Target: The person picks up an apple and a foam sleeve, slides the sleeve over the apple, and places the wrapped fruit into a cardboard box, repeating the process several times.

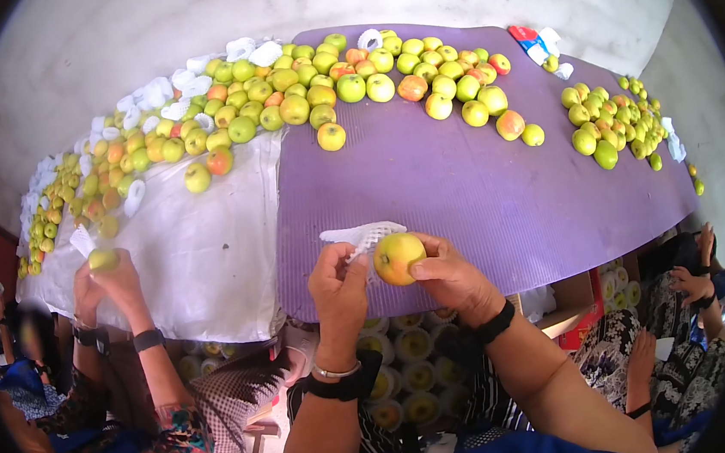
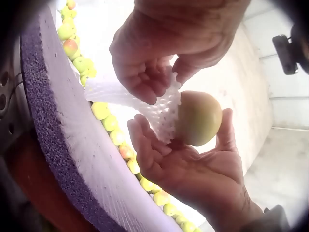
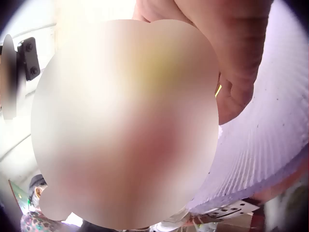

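Over the near edge of the purple mat, my right hand (image 1: 457, 277) grips a yellow-green apple (image 1: 400, 259) between thumb and fingers. My left hand (image 1: 339, 293) pinches a white foam net sleeve (image 1: 365, 236) by its edge, just left of the apple. In the left wrist view the mesh of the sleeve (image 2: 161, 113) lies against one end of the apple (image 2: 199, 118), and its narrow tail points away from the fruit. The right hand (image 2: 193, 169) cradles the apple from below in that view. A large blur hides most of the right wrist view.
A purple ribbed mat (image 1: 359, 184) covers the table, with white sheeting (image 1: 207, 223) to its left. Many apples (image 1: 281, 81) lie along the back, foam sleeves (image 1: 148, 94) among them. Another pile of apples (image 1: 616, 122) sits right. People work on both sides; packed apples (image 1: 413, 343) stand below.
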Demonstrator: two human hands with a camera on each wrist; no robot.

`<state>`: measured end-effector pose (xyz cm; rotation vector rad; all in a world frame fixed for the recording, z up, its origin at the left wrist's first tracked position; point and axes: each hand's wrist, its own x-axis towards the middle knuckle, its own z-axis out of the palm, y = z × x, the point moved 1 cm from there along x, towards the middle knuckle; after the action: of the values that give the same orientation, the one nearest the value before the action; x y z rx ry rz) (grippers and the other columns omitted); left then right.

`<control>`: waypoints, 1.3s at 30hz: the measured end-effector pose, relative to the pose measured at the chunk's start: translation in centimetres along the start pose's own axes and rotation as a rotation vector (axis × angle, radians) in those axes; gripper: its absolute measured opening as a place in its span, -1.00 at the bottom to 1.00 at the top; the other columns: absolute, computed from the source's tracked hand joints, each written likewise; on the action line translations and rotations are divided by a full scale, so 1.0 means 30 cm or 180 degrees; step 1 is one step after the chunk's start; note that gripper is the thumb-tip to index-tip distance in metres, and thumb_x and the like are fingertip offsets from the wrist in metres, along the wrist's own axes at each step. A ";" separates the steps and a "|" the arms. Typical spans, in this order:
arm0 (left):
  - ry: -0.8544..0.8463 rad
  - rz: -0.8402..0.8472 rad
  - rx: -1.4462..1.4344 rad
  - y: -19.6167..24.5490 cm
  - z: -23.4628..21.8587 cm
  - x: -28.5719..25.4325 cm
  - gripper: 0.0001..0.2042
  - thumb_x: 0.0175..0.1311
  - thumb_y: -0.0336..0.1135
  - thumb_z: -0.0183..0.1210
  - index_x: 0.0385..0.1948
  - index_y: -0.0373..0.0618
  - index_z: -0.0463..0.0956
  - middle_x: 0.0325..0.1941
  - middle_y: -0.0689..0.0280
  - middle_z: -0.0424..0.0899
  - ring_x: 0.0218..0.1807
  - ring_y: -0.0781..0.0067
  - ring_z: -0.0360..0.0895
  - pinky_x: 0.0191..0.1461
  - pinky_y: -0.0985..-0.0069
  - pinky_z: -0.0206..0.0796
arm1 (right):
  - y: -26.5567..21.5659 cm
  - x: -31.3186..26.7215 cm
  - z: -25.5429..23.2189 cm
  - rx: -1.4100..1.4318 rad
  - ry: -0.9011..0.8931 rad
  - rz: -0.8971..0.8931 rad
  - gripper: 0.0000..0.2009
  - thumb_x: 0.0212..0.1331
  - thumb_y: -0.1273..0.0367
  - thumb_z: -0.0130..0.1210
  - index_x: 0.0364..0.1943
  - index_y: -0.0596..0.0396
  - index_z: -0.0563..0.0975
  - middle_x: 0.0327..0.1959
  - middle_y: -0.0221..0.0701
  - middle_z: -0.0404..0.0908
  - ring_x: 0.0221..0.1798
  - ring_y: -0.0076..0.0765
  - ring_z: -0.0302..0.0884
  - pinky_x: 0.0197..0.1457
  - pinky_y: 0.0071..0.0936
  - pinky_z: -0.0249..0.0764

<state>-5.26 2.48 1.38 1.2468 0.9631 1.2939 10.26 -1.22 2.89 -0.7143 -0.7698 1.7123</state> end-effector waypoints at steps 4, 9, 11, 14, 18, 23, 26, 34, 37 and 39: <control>0.0105 0.0030 0.0075 0.017 0.011 -0.015 -0.93 0.12 -0.51 0.11 -0.38 -0.25 0.43 -0.52 0.43 0.43 -0.49 0.71 0.29 -0.45 0.69 0.15 | 0.003 -0.002 -0.001 -0.0618 0.0493 -0.0011 -0.51 -0.09 0.38 0.25 -0.02 0.28 0.41 -0.15 -0.37 0.52 -0.09 -0.48 0.45 0.05 -0.54 0.34; -0.0136 0.0963 0.1030 0.025 0.049 -0.030 -0.93 0.04 -0.51 0.14 -0.45 -0.23 0.44 -0.54 0.30 0.47 -0.54 0.51 0.36 -0.44 0.57 0.21 | 0.035 0.005 -0.022 -0.0850 0.0783 0.0051 -0.57 -0.09 0.45 0.26 -0.08 0.28 0.42 -0.20 -0.38 0.53 -0.17 -0.52 0.47 -0.05 -0.57 0.41; -0.0199 0.1010 0.1070 0.032 0.054 -0.033 -0.93 0.01 -0.51 0.15 -0.48 -0.22 0.45 -0.56 0.27 0.46 -0.54 0.45 0.38 -0.44 0.54 0.23 | 0.042 0.012 -0.037 -0.0459 0.1178 -0.0267 -0.60 -0.10 0.44 0.28 -0.14 0.27 0.43 -0.26 -0.40 0.53 -0.20 -0.53 0.47 -0.08 -0.54 0.42; -0.0492 0.0852 0.1327 0.022 0.053 -0.041 -0.91 -0.02 -0.55 0.15 -0.48 -0.21 0.43 -0.46 0.26 0.45 -0.45 0.44 0.41 -0.39 0.57 0.29 | 0.047 0.023 -0.043 -0.0609 0.1418 -0.0784 -0.58 -0.15 0.40 0.32 -0.19 0.26 0.43 -0.28 -0.39 0.52 -0.23 -0.52 0.47 -0.14 -0.53 0.43; -0.0576 0.0513 0.0456 -0.034 0.061 -0.043 -0.80 0.01 -0.60 0.12 -0.30 -0.23 0.36 -0.21 0.22 0.40 -0.21 0.46 0.43 -0.23 0.61 0.37 | 0.060 0.017 -0.060 -0.2309 0.1702 -0.0950 -0.51 -0.22 0.34 0.36 -0.19 0.25 0.40 -0.24 -0.29 0.51 -0.23 -0.35 0.48 -0.14 -0.46 0.43; -0.0605 -0.0127 -0.0536 -0.016 0.075 -0.041 -0.66 0.10 -0.57 0.10 -0.07 -0.28 0.25 -0.08 0.22 0.38 -0.06 0.46 0.42 -0.16 0.58 0.41 | 0.054 0.008 -0.018 -0.4288 0.1825 -0.1854 -0.43 -0.29 0.38 0.35 -0.10 0.19 0.34 -0.11 -0.10 0.40 -0.02 -0.04 0.37 -0.07 -0.30 0.40; -0.0575 -0.0478 -0.0496 -0.023 0.070 -0.036 -0.65 0.16 -0.54 0.04 0.00 -0.29 0.24 -0.05 0.17 0.42 -0.11 0.41 0.47 -0.18 0.53 0.44 | 0.048 -0.004 0.013 -0.4274 0.1583 -0.2219 -0.44 -0.26 0.43 0.31 -0.05 0.17 0.34 -0.06 -0.14 0.37 0.03 -0.13 0.34 -0.10 -0.35 0.40; -0.0531 -0.1137 -0.1808 -0.017 0.044 -0.022 -0.68 0.27 -0.37 -0.03 0.03 -0.24 0.21 -0.02 0.10 0.46 -0.05 0.25 0.52 -0.08 0.32 0.49 | 0.025 -0.010 -0.042 -0.1878 0.1013 -0.1299 -0.46 -0.14 0.56 0.21 0.03 0.11 0.33 0.01 -0.35 0.35 0.02 -0.41 0.35 -0.13 -0.56 0.41; -0.0551 -0.1157 -0.1808 -0.016 0.047 -0.023 -0.66 0.27 -0.38 -0.03 0.05 -0.26 0.21 -0.01 0.10 0.46 -0.05 0.27 0.52 -0.06 0.33 0.48 | 0.029 0.001 -0.057 -0.1886 0.0894 -0.1211 -0.46 -0.12 0.58 0.20 0.05 0.11 0.31 0.00 -0.35 0.36 0.03 -0.44 0.35 -0.10 -0.56 0.42; -0.0562 -0.1103 -0.1727 -0.013 0.050 -0.023 -0.66 0.28 -0.40 -0.04 0.06 -0.27 0.23 0.00 0.11 0.46 -0.04 0.28 0.52 -0.06 0.34 0.48 | 0.023 0.002 -0.055 -0.1812 0.0811 -0.1259 -0.45 -0.12 0.58 0.20 0.06 0.11 0.31 0.00 -0.34 0.36 0.03 -0.45 0.35 -0.08 -0.54 0.42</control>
<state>-3.80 1.67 1.11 0.7206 0.6081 1.0530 11.12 -1.08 1.33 -1.0591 -1.1445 1.0212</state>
